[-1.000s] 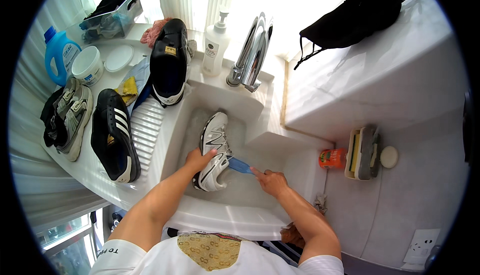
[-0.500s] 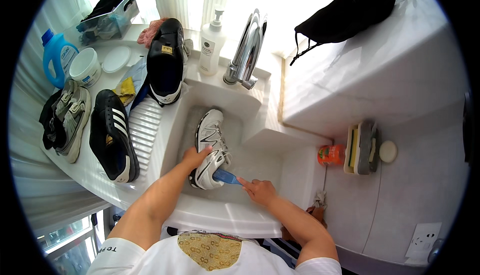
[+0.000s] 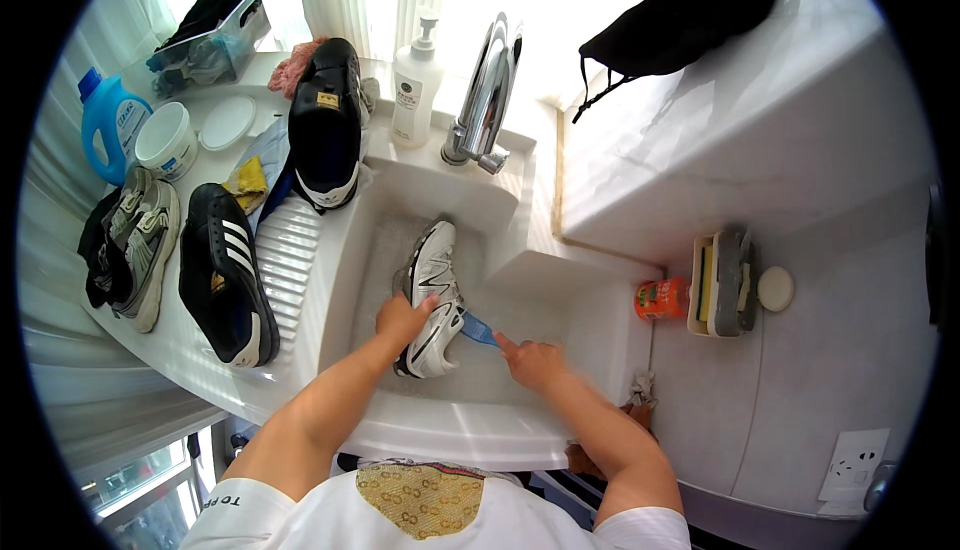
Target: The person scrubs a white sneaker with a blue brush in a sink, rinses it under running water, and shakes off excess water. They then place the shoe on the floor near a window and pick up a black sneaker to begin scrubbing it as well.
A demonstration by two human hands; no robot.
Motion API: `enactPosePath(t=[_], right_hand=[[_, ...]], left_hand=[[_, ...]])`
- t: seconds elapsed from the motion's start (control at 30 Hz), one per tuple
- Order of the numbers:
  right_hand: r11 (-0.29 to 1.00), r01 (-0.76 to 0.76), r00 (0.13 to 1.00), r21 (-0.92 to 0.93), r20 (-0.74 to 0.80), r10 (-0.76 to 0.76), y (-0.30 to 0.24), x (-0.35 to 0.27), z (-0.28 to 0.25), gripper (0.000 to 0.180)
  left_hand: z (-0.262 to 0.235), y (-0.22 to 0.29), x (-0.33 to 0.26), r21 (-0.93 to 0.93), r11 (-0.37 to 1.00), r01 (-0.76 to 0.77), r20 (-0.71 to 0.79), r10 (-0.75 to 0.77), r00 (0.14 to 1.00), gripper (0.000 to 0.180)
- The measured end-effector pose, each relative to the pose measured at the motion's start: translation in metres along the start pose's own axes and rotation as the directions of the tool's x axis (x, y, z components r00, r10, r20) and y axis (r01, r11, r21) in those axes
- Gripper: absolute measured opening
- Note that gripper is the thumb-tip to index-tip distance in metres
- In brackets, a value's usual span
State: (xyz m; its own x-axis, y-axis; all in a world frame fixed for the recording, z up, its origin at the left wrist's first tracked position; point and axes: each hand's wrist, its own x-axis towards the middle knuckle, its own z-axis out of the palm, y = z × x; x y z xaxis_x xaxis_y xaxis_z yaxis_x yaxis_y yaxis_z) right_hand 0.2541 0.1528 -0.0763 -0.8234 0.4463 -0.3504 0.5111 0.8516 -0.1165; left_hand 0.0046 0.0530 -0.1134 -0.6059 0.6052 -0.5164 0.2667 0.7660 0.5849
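A white and grey sneaker (image 3: 435, 290) with a dark sole edge stands tilted in the white sink basin (image 3: 375, 250), toe toward the tap. My left hand (image 3: 403, 322) grips its left side, thumb over the upper. In my right hand (image 3: 530, 358) is the handle of a blue brush (image 3: 480, 329), whose head meets the sneaker's right side near the middle. The bristles are hidden against the shoe. My right fingers are closed round the handle's end.
Left of the basin, a ribbed drainboard (image 3: 290, 270) holds black shoes (image 3: 228, 275) and grey sneakers (image 3: 140, 250). Behind stand a blue detergent bottle (image 3: 112, 125), a white tub (image 3: 167, 140), a pump bottle (image 3: 415, 90) and the chrome tap (image 3: 485, 95). A sponge caddy (image 3: 720, 285) is mounted at right.
The brush has moved up along the sneaker, from its heel to the middle of its right side. The sneaker has shifted slightly right and turned a little, with both hands following.
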Motion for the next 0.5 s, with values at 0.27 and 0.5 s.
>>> enactPosePath(t=[0.27,0.5], right_hand=[[0.995,-0.101,0.995,0.018,0.009,0.101,0.006,-0.007,-0.002,0.041],[0.98,0.124,0.989,0.153,-0.099,-0.109,-0.016,-0.023,0.004,0.038]], left_hand=[[-0.002,0.005,-0.004,0.012,0.998,0.06,-0.005,-0.06,0.998,0.074],[-0.001,-0.011,0.01,-0.063,0.998,0.03,0.022,-0.029,0.999,0.077]])
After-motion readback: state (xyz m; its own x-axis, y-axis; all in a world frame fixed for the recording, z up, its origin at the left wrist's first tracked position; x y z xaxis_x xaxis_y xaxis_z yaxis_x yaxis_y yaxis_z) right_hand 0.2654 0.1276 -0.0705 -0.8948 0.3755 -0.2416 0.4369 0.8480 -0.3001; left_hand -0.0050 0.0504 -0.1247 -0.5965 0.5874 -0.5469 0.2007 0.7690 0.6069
